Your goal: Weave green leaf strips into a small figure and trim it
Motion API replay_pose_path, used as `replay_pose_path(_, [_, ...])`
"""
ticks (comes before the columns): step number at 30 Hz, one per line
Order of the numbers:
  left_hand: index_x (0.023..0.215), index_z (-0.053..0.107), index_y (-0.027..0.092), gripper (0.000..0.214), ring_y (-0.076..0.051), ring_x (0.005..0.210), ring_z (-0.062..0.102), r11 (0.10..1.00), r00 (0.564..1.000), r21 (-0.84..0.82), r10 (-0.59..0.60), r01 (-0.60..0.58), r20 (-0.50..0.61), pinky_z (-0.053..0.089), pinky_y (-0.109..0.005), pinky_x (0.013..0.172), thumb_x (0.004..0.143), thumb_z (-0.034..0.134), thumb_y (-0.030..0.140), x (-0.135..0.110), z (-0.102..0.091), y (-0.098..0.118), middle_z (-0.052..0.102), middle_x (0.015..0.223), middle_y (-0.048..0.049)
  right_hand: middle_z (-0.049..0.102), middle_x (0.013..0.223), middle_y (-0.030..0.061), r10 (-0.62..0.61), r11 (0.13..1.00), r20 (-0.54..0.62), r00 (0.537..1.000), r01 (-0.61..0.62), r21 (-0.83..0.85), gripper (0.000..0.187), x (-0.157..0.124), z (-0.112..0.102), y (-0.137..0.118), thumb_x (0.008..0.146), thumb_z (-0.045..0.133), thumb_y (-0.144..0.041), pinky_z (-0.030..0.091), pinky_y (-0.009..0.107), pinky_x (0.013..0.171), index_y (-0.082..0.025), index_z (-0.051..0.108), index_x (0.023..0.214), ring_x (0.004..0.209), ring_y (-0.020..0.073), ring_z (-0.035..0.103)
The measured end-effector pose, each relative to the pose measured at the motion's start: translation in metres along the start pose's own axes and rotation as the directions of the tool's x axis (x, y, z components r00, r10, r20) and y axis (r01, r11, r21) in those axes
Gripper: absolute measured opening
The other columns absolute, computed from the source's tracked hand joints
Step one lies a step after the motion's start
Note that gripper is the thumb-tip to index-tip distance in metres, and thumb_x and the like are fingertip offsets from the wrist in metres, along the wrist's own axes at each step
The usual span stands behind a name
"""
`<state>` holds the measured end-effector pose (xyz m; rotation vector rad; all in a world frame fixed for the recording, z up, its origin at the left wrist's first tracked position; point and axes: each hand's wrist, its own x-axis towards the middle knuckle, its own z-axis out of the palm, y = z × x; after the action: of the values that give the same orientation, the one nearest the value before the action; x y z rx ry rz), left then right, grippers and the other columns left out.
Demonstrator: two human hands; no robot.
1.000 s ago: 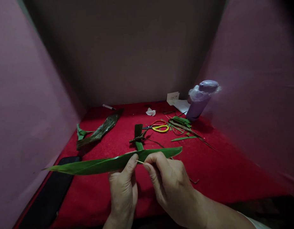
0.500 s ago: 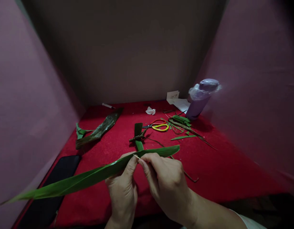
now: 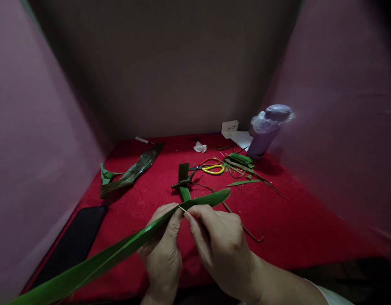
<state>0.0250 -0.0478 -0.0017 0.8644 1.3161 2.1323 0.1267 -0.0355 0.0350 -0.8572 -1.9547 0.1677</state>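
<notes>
A long green leaf (image 3: 119, 252) runs from the lower left corner up to a tip right of centre. My left hand (image 3: 162, 250) grips it from below near its middle, thumb pressed on the blade. My right hand (image 3: 219, 243) is closed in a pinch right beside the left thumb, on a thin pale sliver (image 3: 182, 209) at the leaf's midrib. Both hands hover over the red cloth (image 3: 293, 220).
On the cloth lie a folded green leaf piece (image 3: 183, 182), yellow-handled scissors (image 3: 211, 168), leaf scraps (image 3: 243, 167), a dark dried leaf (image 3: 132, 173), a black phone (image 3: 75, 239) and a purple bottle (image 3: 267, 129). Pink walls close in left and right.
The leaf's left end has swung down toward the lower left corner, and its right tip has drawn in a little. Both hands stayed pinched at the same spot on the blade.
</notes>
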Motion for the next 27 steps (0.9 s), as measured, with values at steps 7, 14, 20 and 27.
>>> replay_pose_path(7, [0.083,0.072,0.022,0.01,-0.016,0.08,0.064,0.931,0.948,0.22,0.251,-0.291,0.194,0.052,-0.03,0.077,0.078,0.066,0.016,0.005,-0.01,0.007,0.069,0.082,0.0001,0.06,0.061,-0.0005,0.081,0.989,0.062,0.995,-0.088,0.121,0.015,0.001,-0.006,-0.005,0.091,0.047,-0.012,0.036,0.022,0.05,-0.014,0.06,0.084,0.047,0.0094,0.054])
replay_pose_path(14, [0.09,0.073,0.025,0.024,-0.019,0.082,0.066,0.84,0.864,0.216,0.459,-0.497,0.205,0.053,-0.037,0.079,0.074,0.068,0.007,0.005,-0.012,-0.002,0.073,0.085,-0.0007,0.049,0.052,-0.0053,0.226,0.935,0.084,0.971,-0.24,0.26,0.015,0.003,-0.004,-0.009,0.089,0.047,-0.012,0.032,0.021,0.046,-0.016,0.058,0.08,0.039,0.0068,0.042])
replay_pose_path(20, [0.082,0.075,0.025,0.012,-0.021,0.071,0.067,0.813,0.832,0.181,0.534,-0.554,0.15,0.054,-0.038,0.07,0.072,0.072,0.018,0.004,-0.004,0.006,0.073,0.076,-0.0015,0.051,0.055,-0.0045,0.25,0.912,0.075,0.965,-0.26,0.318,0.014,0.0,-0.002,-0.01,0.091,0.048,-0.014,0.035,0.019,0.046,-0.016,0.058,0.083,0.041,0.0067,0.047])
replay_pose_path(27, [0.083,0.073,0.024,0.009,-0.022,0.082,0.068,0.889,0.919,0.234,0.385,-0.393,0.083,0.053,-0.041,0.081,0.075,0.071,0.021,-0.004,-0.008,0.004,0.073,0.086,-0.0029,0.062,0.061,-0.0019,0.191,0.955,0.011,0.982,-0.189,0.231,0.013,-0.003,0.001,-0.009,0.092,0.048,-0.014,0.04,0.018,0.047,-0.016,0.059,0.085,0.044,0.0072,0.055])
